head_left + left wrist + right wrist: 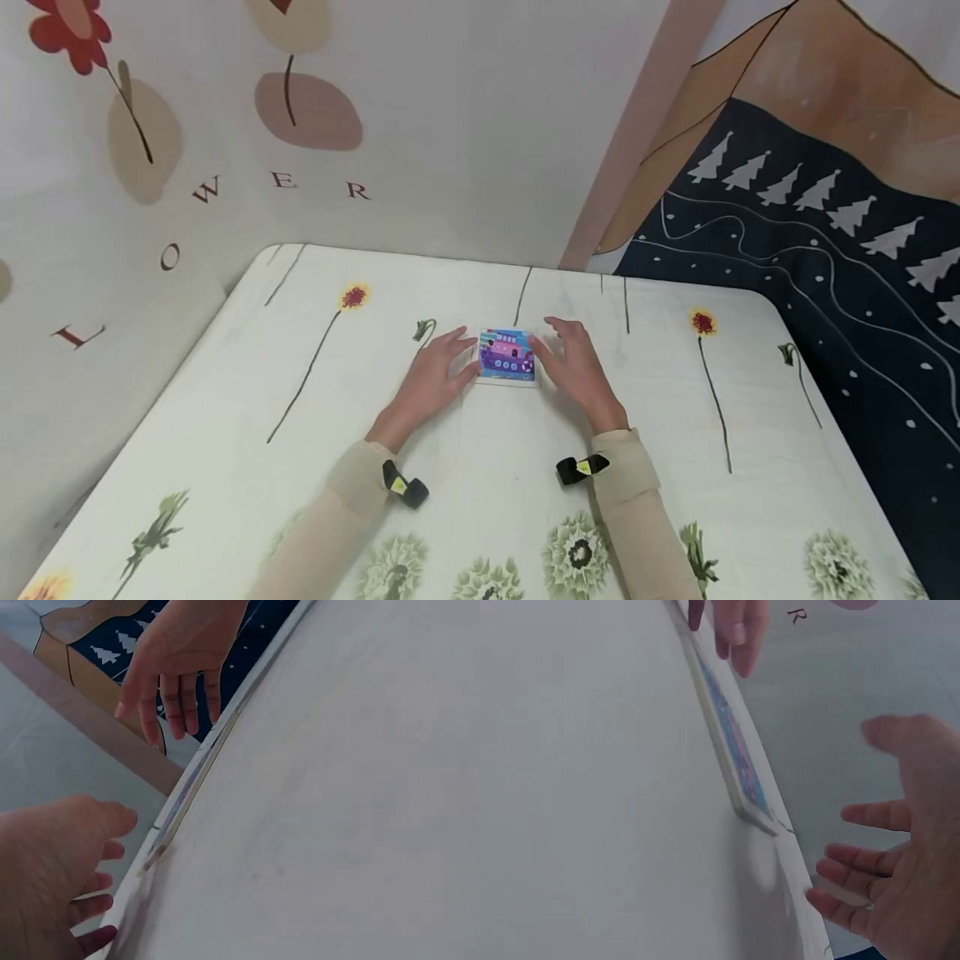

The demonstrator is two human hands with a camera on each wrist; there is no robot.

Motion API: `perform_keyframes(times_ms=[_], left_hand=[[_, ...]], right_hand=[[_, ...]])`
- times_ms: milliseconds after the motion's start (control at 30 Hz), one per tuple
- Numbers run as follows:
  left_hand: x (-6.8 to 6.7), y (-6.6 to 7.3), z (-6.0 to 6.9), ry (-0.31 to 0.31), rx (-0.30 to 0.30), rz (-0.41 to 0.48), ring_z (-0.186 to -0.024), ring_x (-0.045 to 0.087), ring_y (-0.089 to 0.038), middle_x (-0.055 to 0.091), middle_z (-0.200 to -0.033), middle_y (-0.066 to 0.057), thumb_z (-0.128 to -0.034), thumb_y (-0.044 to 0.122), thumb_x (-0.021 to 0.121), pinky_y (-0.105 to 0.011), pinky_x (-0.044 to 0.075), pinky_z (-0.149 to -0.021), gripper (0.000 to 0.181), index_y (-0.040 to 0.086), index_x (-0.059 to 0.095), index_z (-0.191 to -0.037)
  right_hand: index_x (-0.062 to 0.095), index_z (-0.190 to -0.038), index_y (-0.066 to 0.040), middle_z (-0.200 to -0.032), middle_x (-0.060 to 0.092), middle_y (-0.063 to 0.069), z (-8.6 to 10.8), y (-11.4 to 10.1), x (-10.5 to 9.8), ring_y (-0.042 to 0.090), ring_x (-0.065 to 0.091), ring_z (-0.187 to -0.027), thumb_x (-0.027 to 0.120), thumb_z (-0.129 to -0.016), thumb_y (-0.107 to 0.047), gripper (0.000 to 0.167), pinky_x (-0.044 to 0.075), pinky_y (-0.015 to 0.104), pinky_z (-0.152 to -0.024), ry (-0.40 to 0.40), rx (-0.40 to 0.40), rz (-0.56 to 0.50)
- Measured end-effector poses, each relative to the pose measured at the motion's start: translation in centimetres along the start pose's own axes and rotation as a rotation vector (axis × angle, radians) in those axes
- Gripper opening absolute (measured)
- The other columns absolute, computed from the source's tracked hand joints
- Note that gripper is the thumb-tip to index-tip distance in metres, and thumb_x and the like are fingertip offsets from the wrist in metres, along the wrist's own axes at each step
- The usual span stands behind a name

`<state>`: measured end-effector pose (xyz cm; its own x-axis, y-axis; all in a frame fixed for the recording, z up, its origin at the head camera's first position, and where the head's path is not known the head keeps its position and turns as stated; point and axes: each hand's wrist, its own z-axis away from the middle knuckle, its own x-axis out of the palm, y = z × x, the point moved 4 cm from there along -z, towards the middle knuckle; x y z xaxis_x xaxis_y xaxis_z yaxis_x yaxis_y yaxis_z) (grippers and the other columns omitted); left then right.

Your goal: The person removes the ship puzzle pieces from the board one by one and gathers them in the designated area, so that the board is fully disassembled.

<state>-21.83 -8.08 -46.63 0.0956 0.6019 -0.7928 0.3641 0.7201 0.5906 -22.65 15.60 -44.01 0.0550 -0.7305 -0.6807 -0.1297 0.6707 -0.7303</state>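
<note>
A small flat rectangular piece with a colourful blue, pink and purple picture (507, 354) and a pale border lies on the white cloth between the two hands. My left hand (430, 377) is at its left side, fingers spread and loosely bent. On its right side is my right hand (577, 367), thumb near the upper right corner, fingers apart. In the right wrist view the picture piece (735, 742) lies flat, and the right hand (900, 855) is clear of it. The left wrist view shows its thin edge (187, 799) beside the left hand (60, 877).
The cloth (480, 467) is printed with flowers and stems. Behind it hangs a pale fabric (465, 125) with letters and flower shapes. At the right is a dark blue printed area (825, 275) with white trees.
</note>
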Motion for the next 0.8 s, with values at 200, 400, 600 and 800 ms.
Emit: perform_keyframes(times_ms=[200,400,600,800], left_hand=[[0.0,-0.6,-0.6,0.081,0.024,0.109,-0.137,0.052,-0.036,0.06,-0.144,-0.016,-0.1,0.019,0.069,-0.05,0.037,-0.117,0.037,0.003,0.068,-0.133],[0.9,-0.7,-0.3,0.041,0.007,0.155,-0.135,0.055,-0.031,0.064,-0.141,-0.011,-0.0981,0.022,0.073,-0.047,0.039,-0.117,0.04,0.005,0.069,-0.134],[1.3,-0.7,0.0,0.05,0.047,0.121,-0.131,0.058,-0.028,0.067,-0.137,-0.007,-0.0965,0.023,0.075,-0.045,0.041,-0.115,0.04,0.006,0.07,-0.132],[0.9,-0.7,-0.1,0.09,0.134,0.042,-0.13,0.059,-0.027,0.067,-0.137,-0.005,-0.0975,0.024,0.073,-0.049,0.042,-0.113,0.036,0.008,0.072,-0.13]], right_hand=[[0.065,-0.134,0.002,-0.117,0.064,0.019,-1.6,-1.0,0.2,0.032,0.063,-0.106,0.061,-0.106,-0.021,0.036,0.054,0.048,-0.091,0.044,-0.06,-0.106],[0.07,-0.125,0.003,-0.112,0.067,0.018,-3.0,-1.6,1.3,0.031,0.065,-0.097,0.06,-0.104,-0.009,0.026,0.057,0.044,-0.085,-0.032,-0.099,-0.084],[0.072,-0.126,0.0,-0.113,0.068,0.015,-4.3,-1.5,3.0,0.026,0.063,-0.095,0.061,-0.104,-0.008,0.026,0.056,0.039,-0.081,-0.101,-0.093,-0.064],[0.076,-0.122,-0.003,-0.108,0.07,0.011,-5.6,-1.5,4.3,0.02,0.062,-0.087,0.062,-0.104,-0.009,0.024,0.053,0.033,-0.076,-0.121,-0.137,-0.023]])
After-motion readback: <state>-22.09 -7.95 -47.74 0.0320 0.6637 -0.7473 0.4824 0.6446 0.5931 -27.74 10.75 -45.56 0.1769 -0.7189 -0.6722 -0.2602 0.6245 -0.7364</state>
